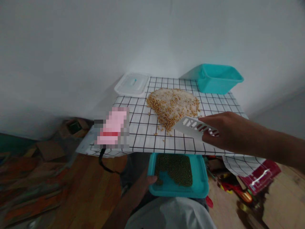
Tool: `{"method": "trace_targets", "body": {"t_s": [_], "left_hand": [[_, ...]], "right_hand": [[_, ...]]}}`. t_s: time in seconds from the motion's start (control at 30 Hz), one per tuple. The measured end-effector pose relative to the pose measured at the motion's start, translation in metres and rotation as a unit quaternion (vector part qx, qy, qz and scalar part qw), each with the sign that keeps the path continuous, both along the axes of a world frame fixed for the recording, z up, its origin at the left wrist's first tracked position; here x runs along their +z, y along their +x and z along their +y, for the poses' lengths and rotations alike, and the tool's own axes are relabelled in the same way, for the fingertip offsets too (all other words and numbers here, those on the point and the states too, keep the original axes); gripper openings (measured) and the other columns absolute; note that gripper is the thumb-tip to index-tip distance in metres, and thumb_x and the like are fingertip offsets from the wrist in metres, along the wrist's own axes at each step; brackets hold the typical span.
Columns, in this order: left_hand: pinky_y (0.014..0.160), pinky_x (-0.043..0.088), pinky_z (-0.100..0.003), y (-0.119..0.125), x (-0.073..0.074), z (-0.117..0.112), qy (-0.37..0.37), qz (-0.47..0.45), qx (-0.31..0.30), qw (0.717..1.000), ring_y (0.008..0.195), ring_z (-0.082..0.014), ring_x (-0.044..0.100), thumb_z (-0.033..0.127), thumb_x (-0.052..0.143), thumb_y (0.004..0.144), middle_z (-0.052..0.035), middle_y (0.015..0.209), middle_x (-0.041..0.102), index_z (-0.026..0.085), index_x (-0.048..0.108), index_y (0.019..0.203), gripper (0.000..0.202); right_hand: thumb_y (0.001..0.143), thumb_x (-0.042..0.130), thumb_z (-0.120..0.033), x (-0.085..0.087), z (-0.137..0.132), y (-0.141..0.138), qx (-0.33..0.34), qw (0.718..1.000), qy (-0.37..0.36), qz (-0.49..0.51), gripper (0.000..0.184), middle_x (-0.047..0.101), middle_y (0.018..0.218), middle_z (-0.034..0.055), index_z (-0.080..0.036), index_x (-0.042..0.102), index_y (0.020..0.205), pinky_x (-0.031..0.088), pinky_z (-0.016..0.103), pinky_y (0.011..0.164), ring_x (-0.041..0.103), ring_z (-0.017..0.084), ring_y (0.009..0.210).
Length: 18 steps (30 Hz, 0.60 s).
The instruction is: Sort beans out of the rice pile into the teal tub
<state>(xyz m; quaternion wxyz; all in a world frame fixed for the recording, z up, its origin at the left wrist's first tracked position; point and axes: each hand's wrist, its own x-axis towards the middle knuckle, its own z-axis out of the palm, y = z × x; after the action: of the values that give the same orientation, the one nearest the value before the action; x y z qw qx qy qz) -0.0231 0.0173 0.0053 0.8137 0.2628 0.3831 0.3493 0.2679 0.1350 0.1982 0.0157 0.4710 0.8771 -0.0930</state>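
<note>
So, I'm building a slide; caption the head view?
Right hand holds white slotted scoop beside tan-and-white grain heap; left hand grips turquoise plastic tub.

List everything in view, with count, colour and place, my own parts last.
Gridded cloth: one, white with black lines, over the table
Grain heap: one, yellow and whitish, mid-cloth
Lid: one, translucent white, far left
Bin: one, turquoise, far right
Blurred object: one, pink, near left
Strap: one, black, below it
Slotted scoop: one, white, at the heap's near edge
Tub: one, turquoise, below the table edge
Small beans: uncountable, dark green, inside tub
Bag: one, maroon, lower right
Wall: pale grey, behind
Left hand: one, bare, on tub's left rim
Right hand: one, bare, holding scoop
</note>
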Motion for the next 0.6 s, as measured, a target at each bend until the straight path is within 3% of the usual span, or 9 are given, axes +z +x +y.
{"method": "trace_targets", "body": {"t_s": [0.2,0.6], "left_hand": [[0.116,0.033,-0.053,-0.003,-0.005,0.000,-0.009,-0.025,0.004,1.000,0.134,-0.0335,0.052,0.025,0.057,0.086,-0.0102,0.133,0.069,0.017,0.054,0.140,0.055],[0.118,0.028,-0.056,-0.007,-0.014,-0.002,0.009,0.011,0.023,1.000,0.135,-0.0356,0.051,0.029,0.061,0.085,-0.0119,0.131,0.069,0.018,0.054,0.140,0.057]], "right_hand": [[0.084,0.055,-0.024,-0.011,0.002,0.006,-0.001,0.999,-0.031,-0.018,0.019,0.073,0.088,0.0053,-0.021,0.066,0.099,0.037,0.031,0.064,0.068,0.021,0.076],[0.088,0.056,-0.029,-0.014,-0.015,-0.002,0.051,0.996,-0.068,0.017,0.013,0.071,0.089,0.0008,-0.024,0.063,0.098,0.038,0.028,0.065,0.064,0.015,0.075]]}}
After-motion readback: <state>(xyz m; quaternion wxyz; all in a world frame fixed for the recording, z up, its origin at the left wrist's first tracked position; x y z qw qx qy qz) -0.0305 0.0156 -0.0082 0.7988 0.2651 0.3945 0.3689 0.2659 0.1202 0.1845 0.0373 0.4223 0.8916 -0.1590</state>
